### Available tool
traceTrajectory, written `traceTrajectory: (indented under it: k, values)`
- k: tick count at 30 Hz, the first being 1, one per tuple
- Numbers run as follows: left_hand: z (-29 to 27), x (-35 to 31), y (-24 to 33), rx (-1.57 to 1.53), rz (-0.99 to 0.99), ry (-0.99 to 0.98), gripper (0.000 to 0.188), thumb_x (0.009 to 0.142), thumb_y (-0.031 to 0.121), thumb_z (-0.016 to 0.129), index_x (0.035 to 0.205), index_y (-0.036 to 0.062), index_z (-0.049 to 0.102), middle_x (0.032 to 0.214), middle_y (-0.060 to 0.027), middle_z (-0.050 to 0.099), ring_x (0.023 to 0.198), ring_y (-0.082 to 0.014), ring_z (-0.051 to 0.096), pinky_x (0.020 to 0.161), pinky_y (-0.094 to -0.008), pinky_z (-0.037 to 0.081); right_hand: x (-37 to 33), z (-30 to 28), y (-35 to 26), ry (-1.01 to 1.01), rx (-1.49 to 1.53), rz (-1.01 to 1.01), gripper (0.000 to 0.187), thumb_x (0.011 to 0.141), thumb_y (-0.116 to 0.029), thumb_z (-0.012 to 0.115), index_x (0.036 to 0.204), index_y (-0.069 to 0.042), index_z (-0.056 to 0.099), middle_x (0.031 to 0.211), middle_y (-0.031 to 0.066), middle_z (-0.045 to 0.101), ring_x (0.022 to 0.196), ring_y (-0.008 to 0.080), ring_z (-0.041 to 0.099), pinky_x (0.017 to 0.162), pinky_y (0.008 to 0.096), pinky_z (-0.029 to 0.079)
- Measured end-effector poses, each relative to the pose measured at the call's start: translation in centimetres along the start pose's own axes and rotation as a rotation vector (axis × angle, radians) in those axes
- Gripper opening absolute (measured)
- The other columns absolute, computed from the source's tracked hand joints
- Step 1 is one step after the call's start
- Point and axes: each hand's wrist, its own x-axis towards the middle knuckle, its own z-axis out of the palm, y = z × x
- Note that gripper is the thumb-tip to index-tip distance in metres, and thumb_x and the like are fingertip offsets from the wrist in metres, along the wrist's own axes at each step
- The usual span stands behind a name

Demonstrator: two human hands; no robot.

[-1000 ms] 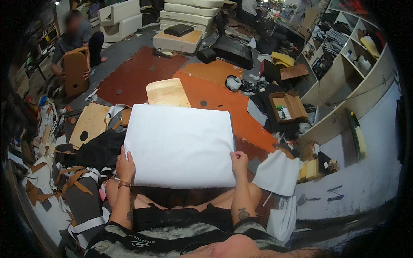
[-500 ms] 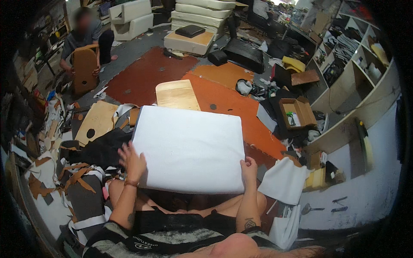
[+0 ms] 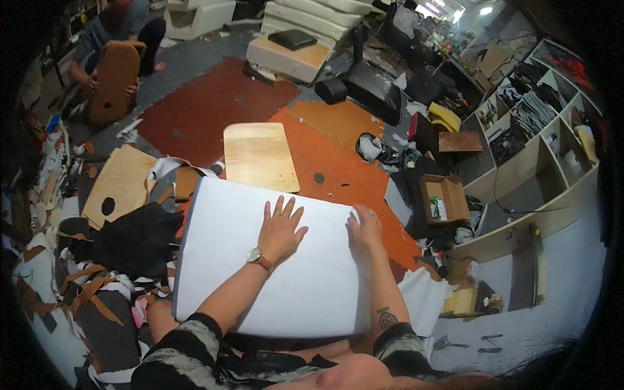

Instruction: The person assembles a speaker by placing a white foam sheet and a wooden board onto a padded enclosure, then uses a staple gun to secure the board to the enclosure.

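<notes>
A large white padded panel point(image 3: 305, 279) with a grey left side lies across my lap. My left hand point(image 3: 279, 234), with a watch on its wrist, rests flat on the panel's upper middle, fingers spread. At the panel's far right corner, my right hand point(image 3: 365, 227) has its fingers bent over the edge and appears to grip it. Just beyond the far edge lies a light wooden board point(image 3: 261, 156) with rounded corners.
Left are a wooden board with a hole point(image 3: 120, 182), black cloth point(image 3: 136, 239) and scattered scraps. A person at the far left holds a brown padded piece point(image 3: 115, 84). Right are an open cardboard box point(image 3: 445, 198), white material point(image 3: 422, 299) and shelves point(image 3: 530, 166). White cushions point(image 3: 312, 26) are stacked behind.
My left hand has moved from the panel's left edge onto its top. My right hand has slid from the right edge to the far corner. The view has shifted slightly.
</notes>
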Motion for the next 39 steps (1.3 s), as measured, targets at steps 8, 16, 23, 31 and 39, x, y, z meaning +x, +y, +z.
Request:
traceTrajectory:
  k: [8, 16, 23, 31, 39]
  values:
    - [-1.0, 0.0, -0.2, -0.126, -0.035, -0.029, 0.056, 0.097, 0.039, 0.066, 0.144, 0.0103, 0.058, 0.16, -0.0158, 0.043, 0.153, -0.0372, 0.029, 0.125, -0.0603, 0.017, 6.3, 2.1, 6.4, 0.059, -0.116, 0.356, 0.03, 0.092, -0.023, 0.072, 0.111, 0.0, 0.076, 0.089, 0.0226, 0.074, 0.083, 0.0399, 0.073, 0.073, 0.0457, 0.056]
    - [-1.1, 0.7, -0.6, -0.149, -0.087, -0.065, 0.056, 0.096, 0.039, 0.066, 0.144, 0.0113, 0.058, 0.16, -0.0144, 0.044, 0.153, -0.0364, 0.029, 0.124, -0.0602, 0.019, 24.5, 12.1, -1.0, -0.343, -0.109, 0.078, 0.069, 0.087, -0.013, 0.072, 0.151, -0.004, 0.05, 0.126, 0.0253, 0.07, 0.1, 0.0342, 0.073, 0.081, 0.0419, 0.058]
    - [-2.1, 1.2, -0.5, -0.211, -0.11, -0.124, 0.056, 0.096, 0.038, 0.065, 0.145, 0.0123, 0.057, 0.16, -0.0127, 0.043, 0.151, -0.0345, 0.031, 0.122, -0.0592, 0.025, 27.4, 28.7, -3.0, -0.871, -0.314, -0.131, 0.085, 0.082, -0.053, 0.082, 0.137, 0.007, 0.058, 0.124, 0.0326, 0.067, 0.12, 0.0455, 0.064, 0.101, 0.0457, 0.051]
    - [-1.8, 1.2, -1.8, -0.298, -0.183, -0.143, 0.056, 0.096, 0.034, 0.066, 0.146, 0.0117, 0.055, 0.16, -0.0113, 0.04, 0.152, -0.0338, 0.03, 0.121, -0.0577, 0.027, 21.8, 34.5, -4.4, -0.613, -0.188, 0.346, 0.128, 0.07, -0.058, 0.089, 0.148, 0.02, 0.024, 0.149, 0.0389, 0.045, 0.136, 0.0441, 0.053, 0.116, 0.0417, 0.041]
    - [-2.3, 1.7, -1.3, -0.31, -0.154, -0.142, 0.056, 0.096, 0.034, 0.067, 0.145, 0.0111, 0.056, 0.161, -0.0125, 0.04, 0.151, -0.0352, 0.03, 0.121, -0.0588, 0.027, 23.6, 30.7, -5.7, -0.689, -0.211, 0.289, 0.109, 0.072, -0.049, 0.091, 0.144, 0.015, 0.04, 0.143, 0.0328, 0.054, 0.131, 0.04, 0.058, 0.107, 0.0395, 0.05]
